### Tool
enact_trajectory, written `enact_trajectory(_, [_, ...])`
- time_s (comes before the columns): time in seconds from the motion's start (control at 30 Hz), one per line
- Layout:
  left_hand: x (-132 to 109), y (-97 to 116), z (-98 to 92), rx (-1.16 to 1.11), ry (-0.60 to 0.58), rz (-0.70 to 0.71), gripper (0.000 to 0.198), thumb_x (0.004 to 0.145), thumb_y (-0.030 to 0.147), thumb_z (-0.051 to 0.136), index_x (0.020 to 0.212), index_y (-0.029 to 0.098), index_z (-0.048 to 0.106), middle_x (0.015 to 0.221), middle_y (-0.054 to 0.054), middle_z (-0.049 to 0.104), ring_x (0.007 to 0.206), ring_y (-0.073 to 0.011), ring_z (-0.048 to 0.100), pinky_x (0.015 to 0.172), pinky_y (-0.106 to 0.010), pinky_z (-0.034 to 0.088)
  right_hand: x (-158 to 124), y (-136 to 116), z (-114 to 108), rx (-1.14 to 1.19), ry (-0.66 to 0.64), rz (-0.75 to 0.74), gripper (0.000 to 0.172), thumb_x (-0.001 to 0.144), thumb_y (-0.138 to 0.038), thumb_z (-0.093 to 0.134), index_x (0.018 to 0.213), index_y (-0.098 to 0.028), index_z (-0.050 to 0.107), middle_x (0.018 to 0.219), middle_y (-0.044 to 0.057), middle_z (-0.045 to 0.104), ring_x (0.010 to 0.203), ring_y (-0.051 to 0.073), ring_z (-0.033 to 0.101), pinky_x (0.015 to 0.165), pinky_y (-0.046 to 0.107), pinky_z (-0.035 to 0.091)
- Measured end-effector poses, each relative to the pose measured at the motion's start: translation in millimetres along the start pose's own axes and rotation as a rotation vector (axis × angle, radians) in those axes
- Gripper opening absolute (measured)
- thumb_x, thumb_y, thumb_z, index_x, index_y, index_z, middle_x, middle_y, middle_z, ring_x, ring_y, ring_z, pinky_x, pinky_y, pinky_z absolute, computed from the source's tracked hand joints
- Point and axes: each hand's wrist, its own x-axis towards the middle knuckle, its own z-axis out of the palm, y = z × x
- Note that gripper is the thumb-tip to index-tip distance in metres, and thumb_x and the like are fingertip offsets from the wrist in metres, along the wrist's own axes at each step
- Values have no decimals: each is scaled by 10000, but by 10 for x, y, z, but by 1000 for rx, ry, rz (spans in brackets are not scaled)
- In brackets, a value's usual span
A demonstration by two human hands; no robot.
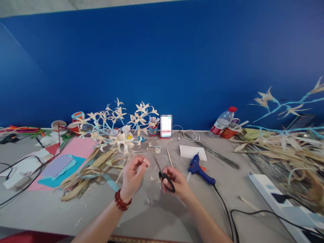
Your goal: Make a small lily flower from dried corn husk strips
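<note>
Near R, a white pwr strip [267,190] is lying on the grey tabletop [101,216], black plug + cord in it. Red bead bracelet [122,201] is sitting on my L wrist. My R hand [177,182] is grasping black-handled scissors [165,176], blades pointing fwd + L, tips near my L fingers; can't tell if blades are apart. My L hand [133,173] is pinching a small pale scrap [146,162] btwn thumb + fingers, just above the tbl, L of the scissors. Blue glue gun [201,170] is lying R of my R hand, nozzle by a white card [192,153]. Dried husks [79,184] are lying L of my L hand, next to pink, blue + lilac paper sheets [57,166]. Beyond, wire stems [220,156] are lying R; pale husk-like flowers w/ lt-blue stems [126,143] are standing L of ctr. At back, a phone [166,126] is propping upright, a red-capped bottle [222,122] is leaning R, blue wall [162,60] is rising behind.
</note>
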Motion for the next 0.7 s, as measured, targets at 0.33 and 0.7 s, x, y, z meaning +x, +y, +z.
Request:
enact_trajectory(0.33, [582,-615,305,539,-407,65,172,804,223,585,651,198,658,755,-24,645,759,-177,584,724,-272,418,13,47,-202,-8,393,-350,453,768,-633,658,818,-212,499,607,-8,578,443,87,403,393,200,297])
enact_trajectory(0.7, [952,-668,504,894,-483,-19,302,918,318,567,1180,169,581,1201,-94,606,1016,-220,617,858,-432,531,80,72,-237,-59,451,-388,406,757,-559,698,769,-207,496,624,-25,542,501,99,491,388,175,322])
